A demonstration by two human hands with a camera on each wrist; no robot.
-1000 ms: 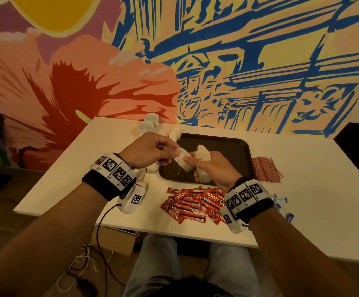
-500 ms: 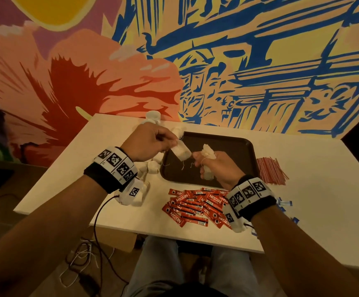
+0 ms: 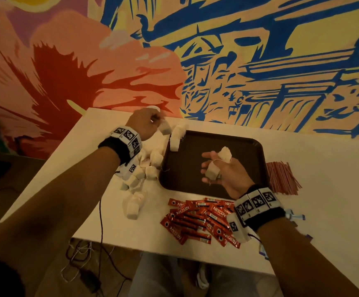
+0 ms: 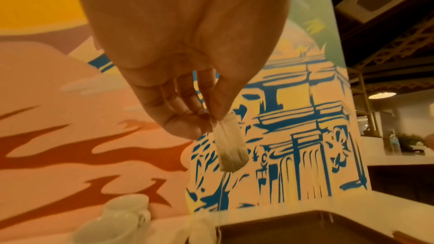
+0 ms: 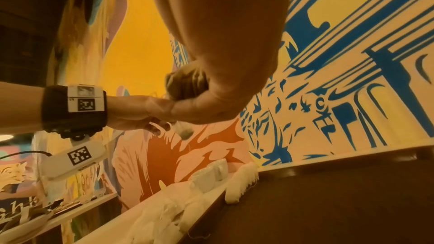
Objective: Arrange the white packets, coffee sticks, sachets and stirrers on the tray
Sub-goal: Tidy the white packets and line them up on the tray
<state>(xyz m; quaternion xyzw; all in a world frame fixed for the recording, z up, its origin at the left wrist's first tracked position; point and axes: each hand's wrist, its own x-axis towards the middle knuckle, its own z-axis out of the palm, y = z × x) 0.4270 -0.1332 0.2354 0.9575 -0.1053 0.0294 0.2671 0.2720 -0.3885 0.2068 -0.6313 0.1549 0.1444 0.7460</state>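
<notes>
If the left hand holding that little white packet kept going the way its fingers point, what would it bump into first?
Probably the white cups at the table's far left corner. The left hand pinches a white packet just above them, fingers pointing down and away towards the painted wall. Depth is hard to judge.

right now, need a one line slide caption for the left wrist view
Left hand pinches a white packet by its top, dangling it over the dark tray beside white cups.

Bare forearms, tagged wrist rigs

Each wrist: black band (image 3: 118,146) w/ white blocks of b/w square markers; white cam pod (image 3: 237,228) w/ marker hangs below; thin dark cable (image 3: 100,213) off left pod. Light jeans (image 3: 152,275) on lap.
</notes>
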